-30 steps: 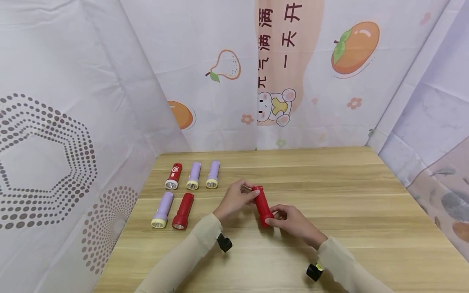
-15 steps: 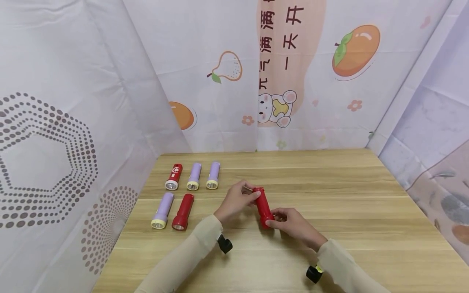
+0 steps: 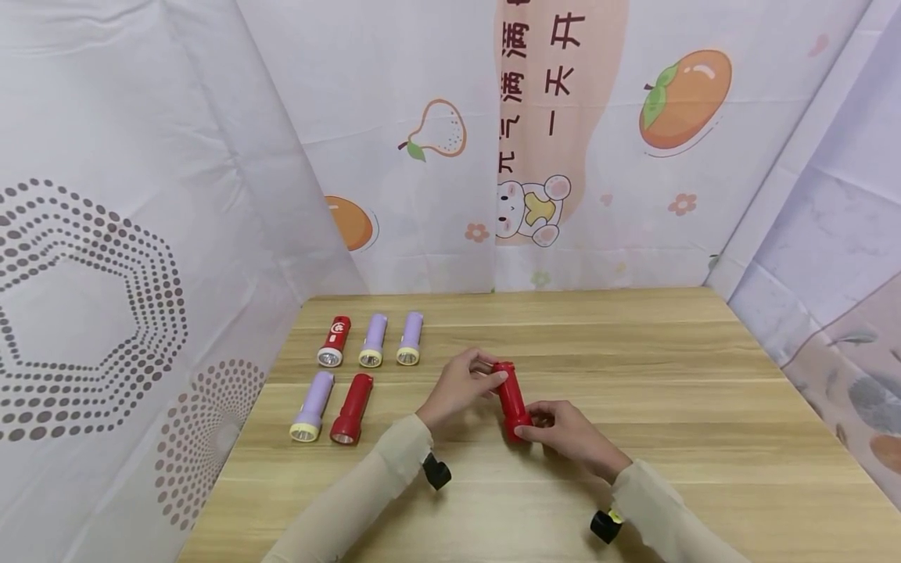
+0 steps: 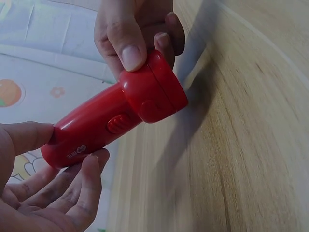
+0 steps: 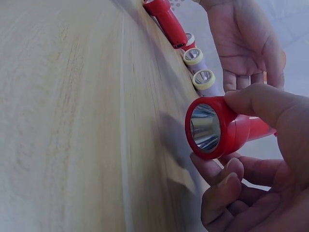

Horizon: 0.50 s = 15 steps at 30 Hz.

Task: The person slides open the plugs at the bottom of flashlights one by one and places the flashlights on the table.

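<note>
A red flashlight (image 3: 512,400) is held between both hands above the middle of the table. My left hand (image 3: 462,389) pinches its tail end between thumb and fingers, and my right hand (image 3: 568,435) pinches the wider lamp head. In the left wrist view the flashlight (image 4: 104,116) shows a ridged switch and a small white mark on its body. Seen from the right wrist, the lens and reflector of the flashlight (image 5: 206,126) face the camera. The table below it carries a shadow, so it looks raised off the surface.
On the table's left lie a red flashlight with a white rim (image 3: 334,341), two purple flashlights (image 3: 374,339) (image 3: 410,338), another purple flashlight (image 3: 312,407) and a plain red flashlight (image 3: 352,408). Printed curtains stand behind the wooden table (image 3: 633,352) and at both sides.
Both hands and the red flashlight have shifted slightly right, with the tail end moving most. Both hands keep their hold, and the flashlights on the left lie as before.
</note>
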Available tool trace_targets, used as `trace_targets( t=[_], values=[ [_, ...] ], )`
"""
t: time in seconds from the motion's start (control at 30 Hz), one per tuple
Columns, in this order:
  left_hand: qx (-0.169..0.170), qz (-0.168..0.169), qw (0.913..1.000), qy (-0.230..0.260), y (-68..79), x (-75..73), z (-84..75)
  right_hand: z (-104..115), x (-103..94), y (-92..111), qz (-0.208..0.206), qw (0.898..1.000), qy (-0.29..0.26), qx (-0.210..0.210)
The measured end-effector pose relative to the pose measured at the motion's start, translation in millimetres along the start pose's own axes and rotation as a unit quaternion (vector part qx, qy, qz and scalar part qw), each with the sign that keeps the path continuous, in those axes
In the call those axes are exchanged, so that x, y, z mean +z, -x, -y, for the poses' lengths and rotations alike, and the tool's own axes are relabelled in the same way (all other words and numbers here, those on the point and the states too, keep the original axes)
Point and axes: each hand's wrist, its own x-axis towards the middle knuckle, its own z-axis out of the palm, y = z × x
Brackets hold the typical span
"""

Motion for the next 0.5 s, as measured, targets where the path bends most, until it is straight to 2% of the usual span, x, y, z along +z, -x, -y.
trace_targets(
  t=[0.27, 0.5],
  values=[
    [-0.009, 0.002, 0.9999, -0.004, 0.9, 4.5, -2.3, -6.1, -1.9, -1.7, -0.001, 1.0, 0.005, -0.01],
    [0.003, 0.004, 0.9983, -0.059, 3.6, 4.7, -5.9, -8.1, -2.1, -3.5, -0.01, 0.999, 0.029, -0.018]
  ],
)
